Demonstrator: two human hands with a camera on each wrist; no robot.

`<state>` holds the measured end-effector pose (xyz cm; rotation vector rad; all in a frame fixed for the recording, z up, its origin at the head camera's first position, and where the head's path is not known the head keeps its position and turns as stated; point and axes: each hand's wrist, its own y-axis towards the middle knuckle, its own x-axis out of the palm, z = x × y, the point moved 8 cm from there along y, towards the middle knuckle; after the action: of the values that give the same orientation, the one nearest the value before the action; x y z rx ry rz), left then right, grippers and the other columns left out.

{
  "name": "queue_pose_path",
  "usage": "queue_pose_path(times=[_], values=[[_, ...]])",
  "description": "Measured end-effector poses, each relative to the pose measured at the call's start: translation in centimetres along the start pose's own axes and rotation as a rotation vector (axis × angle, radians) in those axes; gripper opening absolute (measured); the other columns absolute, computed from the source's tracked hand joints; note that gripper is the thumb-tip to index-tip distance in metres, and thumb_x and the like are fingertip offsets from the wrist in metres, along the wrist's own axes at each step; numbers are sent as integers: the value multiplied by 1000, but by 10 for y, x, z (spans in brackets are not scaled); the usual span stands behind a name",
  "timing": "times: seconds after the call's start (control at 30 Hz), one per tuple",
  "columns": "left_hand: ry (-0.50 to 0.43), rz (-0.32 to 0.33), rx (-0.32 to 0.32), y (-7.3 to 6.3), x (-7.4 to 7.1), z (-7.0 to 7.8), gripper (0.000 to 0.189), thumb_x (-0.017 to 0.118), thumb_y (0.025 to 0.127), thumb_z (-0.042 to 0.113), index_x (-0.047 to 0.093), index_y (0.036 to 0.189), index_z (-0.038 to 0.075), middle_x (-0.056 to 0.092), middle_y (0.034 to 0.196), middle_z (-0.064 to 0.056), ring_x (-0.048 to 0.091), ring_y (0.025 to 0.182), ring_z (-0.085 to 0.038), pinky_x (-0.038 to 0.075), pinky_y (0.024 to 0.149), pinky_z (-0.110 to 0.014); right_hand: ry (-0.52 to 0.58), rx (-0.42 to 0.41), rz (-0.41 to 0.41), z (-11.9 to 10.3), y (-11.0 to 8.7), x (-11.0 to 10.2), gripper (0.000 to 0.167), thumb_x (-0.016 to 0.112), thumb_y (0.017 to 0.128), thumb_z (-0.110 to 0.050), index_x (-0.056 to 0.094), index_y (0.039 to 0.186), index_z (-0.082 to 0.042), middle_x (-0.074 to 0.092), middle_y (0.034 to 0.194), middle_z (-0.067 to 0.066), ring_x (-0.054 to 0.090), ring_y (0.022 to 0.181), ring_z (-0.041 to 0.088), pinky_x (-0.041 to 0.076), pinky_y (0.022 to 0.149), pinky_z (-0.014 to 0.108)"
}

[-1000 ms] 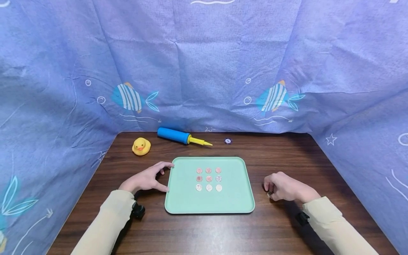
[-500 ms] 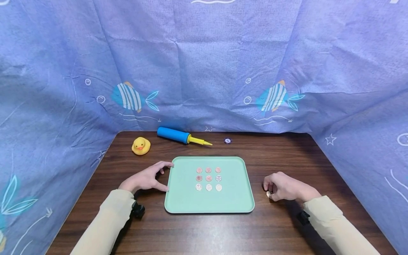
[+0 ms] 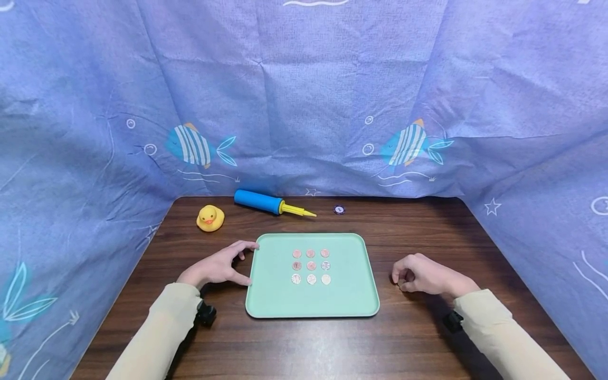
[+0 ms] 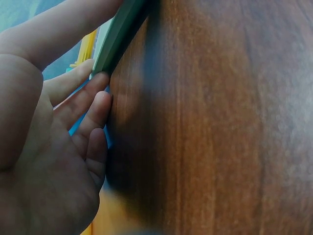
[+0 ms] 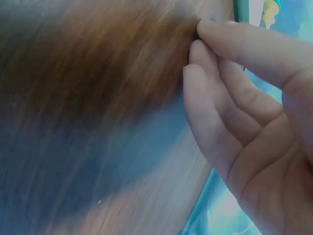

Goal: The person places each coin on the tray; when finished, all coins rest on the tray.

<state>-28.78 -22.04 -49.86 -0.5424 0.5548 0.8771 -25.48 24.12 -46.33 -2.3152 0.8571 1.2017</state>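
Note:
A pale green tray (image 3: 275, 303) lies on the table, with copper and silver coins (image 3: 311, 266) set out on it in three rows. At its left edge my left hand (image 3: 216, 266) touches the rim with spread thumb and fingers. The left wrist view has the tray's side (image 4: 115, 41) against those fingertips. To the right of the tray, low over the wood, my right hand (image 3: 425, 275) pinches a small coin (image 3: 399, 287), mostly hidden by the fingertips. In the right wrist view the thumb and curled fingers (image 5: 200, 88) come together, and the coin itself is hardly visible.
A yellow rubber duck (image 3: 210, 218) sits at the back left of the dark wooden table (image 3: 313, 348). Beside it lies a blue and yellow hand pump (image 3: 266, 202). A dark poker chip (image 3: 339, 209) is behind the tray. Blue fabric (image 3: 304, 105) hangs around the table.
My right hand's fingers have shifted slightly, and the coin at their tips now shows less of its face. The left hand, tray and coins on it stay put.

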Motion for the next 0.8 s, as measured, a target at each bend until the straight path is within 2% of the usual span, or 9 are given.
queue_pose_path(times=[0.3, 0.53, 0.8], values=[[-4, -1, 0, -1, 0, 1, 94, 91, 83, 38, 40, 160, 20, 42, 157, -9, 45, 126, -29, 40, 103, -51, 37, 45, 6, -1, 0, -7, 22, 80, 84, 9, 80, 98, -9, 76, 89, -6, 68, 81, 3, 58, 72, 27], [-5, -2, 0, 0, 0, 0, 94, 91, 83, 39, 40, 161, 20, 41, 158, -9, 45, 127, -30, 40, 104, -52, 60, -10, 31, -5, 4, -11, 25, 80, 83, 12, 79, 101, -7, 77, 92, -3, 72, 82, 9, 59, 72, 28], [-11, 2, 0, 0, 0, -1, 95, 91, 82, 39, 40, 160, 21, 41, 157, -7, 45, 126, -28, 40, 104, -52, 105, -25, 67, -12, 13, -14, 23, 82, 84, 7, 79, 103, -7, 75, 90, -6, 70, 80, 4, 59, 71, 27]])
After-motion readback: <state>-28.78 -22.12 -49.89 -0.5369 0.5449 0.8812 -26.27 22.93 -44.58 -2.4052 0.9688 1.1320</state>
